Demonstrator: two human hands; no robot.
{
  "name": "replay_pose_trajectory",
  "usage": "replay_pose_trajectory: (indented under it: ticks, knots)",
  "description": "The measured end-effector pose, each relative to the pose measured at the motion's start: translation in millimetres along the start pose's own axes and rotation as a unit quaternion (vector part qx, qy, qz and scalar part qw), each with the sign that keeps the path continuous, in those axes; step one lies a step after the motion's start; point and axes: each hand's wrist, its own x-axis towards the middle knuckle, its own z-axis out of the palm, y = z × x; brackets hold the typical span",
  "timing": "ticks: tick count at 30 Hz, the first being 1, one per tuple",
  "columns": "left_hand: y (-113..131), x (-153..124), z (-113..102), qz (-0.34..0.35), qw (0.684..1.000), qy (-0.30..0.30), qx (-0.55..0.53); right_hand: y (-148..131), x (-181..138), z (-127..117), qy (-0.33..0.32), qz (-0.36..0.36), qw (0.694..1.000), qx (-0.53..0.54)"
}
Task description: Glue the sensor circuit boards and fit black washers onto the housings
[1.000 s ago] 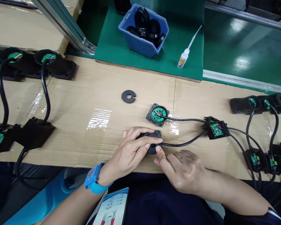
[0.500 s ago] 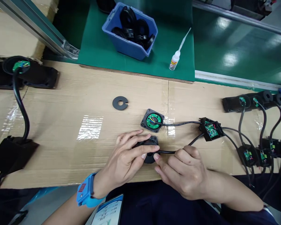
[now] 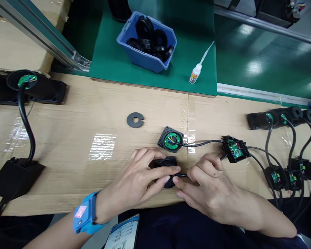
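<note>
A black flange-like housing with a round disc on it (image 3: 168, 162) lies on the cardboard near my body. My left hand (image 3: 146, 176) is closed on it, index finger across the disc and thumb at its near edge. From its right side a black cable (image 3: 182, 175) runs into my closed right hand (image 3: 204, 185), whose thumb tip presses the disc's edge. What lies under the fingers is hidden. Just beyond sits a second square housing with a green ring-shaped circuit board (image 3: 172, 140). Its cable leads to an open black box with a circuit board (image 3: 235, 149).
A slotted dark ring (image 3: 131, 120) lies left of the housings. Behind, a blue bin (image 3: 147, 64) of black round parts and a white dropper bottle (image 3: 195, 73) stand on a green mat. Black tubes (image 3: 261, 121) with cabled boxes lie right; a larger cabled box (image 3: 18, 176) stands left.
The whole view has shifted slightly, so things sit lower in it. My right hand's fingers have curled a little closer to the housing. Both hands stay at the same housing.
</note>
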Motion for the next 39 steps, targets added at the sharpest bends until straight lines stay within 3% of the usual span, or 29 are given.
replay_pose_trajectory:
  ticks: [4,8,12,16,20,24,27,33,36,39]
  knots:
    - [-11,7,-8,0.07,0.997,-0.016,0.042,0,-2,1,-0.006,0.001,1.0,-0.006]
    - [-19,18,-19,0.137,0.985,0.013,0.106,-1,0,-2,-0.006,0.004,1.0,-0.009]
    - [-29,31,-26,0.186,0.979,-0.021,0.083,12,0,-8,0.012,0.016,0.997,0.074]
    - [-37,34,-24,0.175,0.982,-0.063,0.016,35,-1,-12,0.107,0.101,0.98,0.136]
    - [-38,28,-17,0.158,0.985,-0.069,-0.021,48,5,-4,0.039,0.149,0.98,0.123]
    - [-32,20,-9,0.139,0.989,-0.029,-0.032,50,11,5,0.019,0.099,0.992,0.075]
    - [-29,16,-5,0.12,0.992,-0.012,-0.023,44,16,5,0.033,0.051,0.997,-0.043]
    - [-25,15,-5,0.113,0.993,-0.007,0.013,26,28,-1,-0.006,-0.034,0.968,-0.249]
    - [-24,16,-4,0.115,0.993,0.0,0.01,29,28,1,0.016,-0.029,0.978,-0.207]
    - [-23,16,-3,0.112,0.994,0.001,0.006,37,23,6,0.066,0.026,0.994,-0.082]
